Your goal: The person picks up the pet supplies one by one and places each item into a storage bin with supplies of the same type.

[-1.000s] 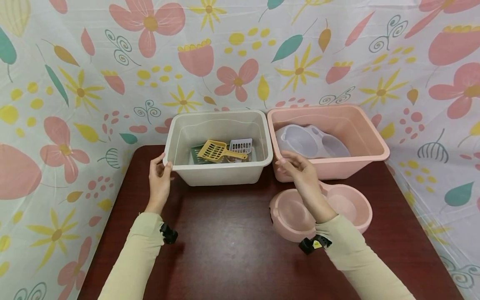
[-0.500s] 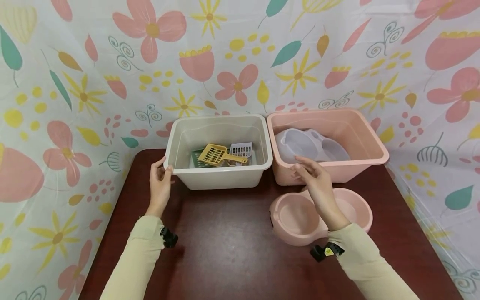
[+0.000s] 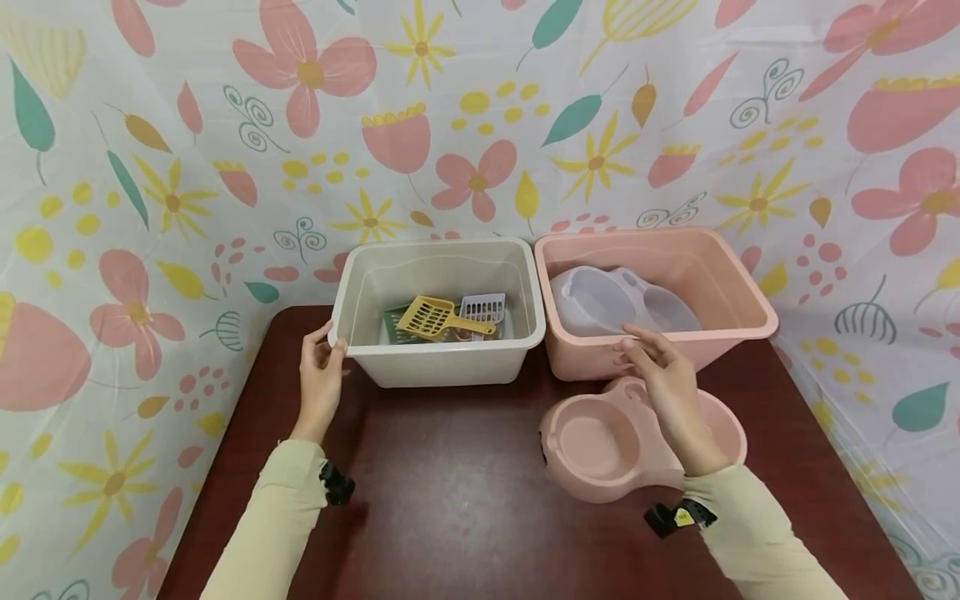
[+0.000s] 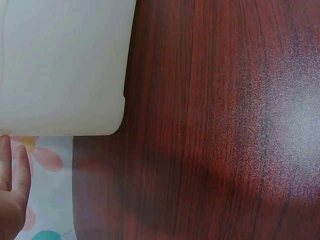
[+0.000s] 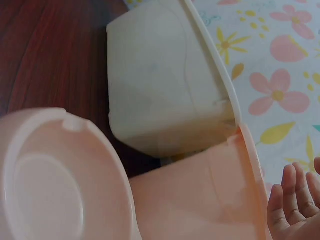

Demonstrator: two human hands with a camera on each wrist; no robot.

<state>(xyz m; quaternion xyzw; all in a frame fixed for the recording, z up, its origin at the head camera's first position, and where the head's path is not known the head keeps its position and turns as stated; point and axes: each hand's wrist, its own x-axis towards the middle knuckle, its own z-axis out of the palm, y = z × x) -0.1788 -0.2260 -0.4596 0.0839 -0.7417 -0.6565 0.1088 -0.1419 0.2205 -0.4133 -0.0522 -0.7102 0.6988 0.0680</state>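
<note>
A white litter box [image 3: 442, 362] stands at the back of the table, with a yellow litter scoop [image 3: 429, 318], a pale lavender scoop [image 3: 483, 307] and a green slotted piece [image 3: 397, 327] inside. My left hand [image 3: 321, 371] grips its front left rim corner, thumb in front and fingers at the side. In the left wrist view, my left fingers [image 4: 21, 172] meet the box's edge. My right hand [image 3: 670, 392] hovers with loosely extended fingers by the front rim of a pink litter box [image 3: 731, 333]. Below it lies a pink double pet bowl [image 3: 600, 442], partly hidden by that hand.
A lavender double bowl [image 3: 600, 300] leans inside the pink litter box. The two boxes stand side by side, rims nearly touching, against a flowered cloth backdrop [image 3: 480, 108]. The dark red wooden table [image 3: 450, 500] extends in front.
My right hand has moved right and toward me, from near the gap between the boxes to above the pink double bowl. The left hand stays at the white box's corner. The view tilts up slightly.
</note>
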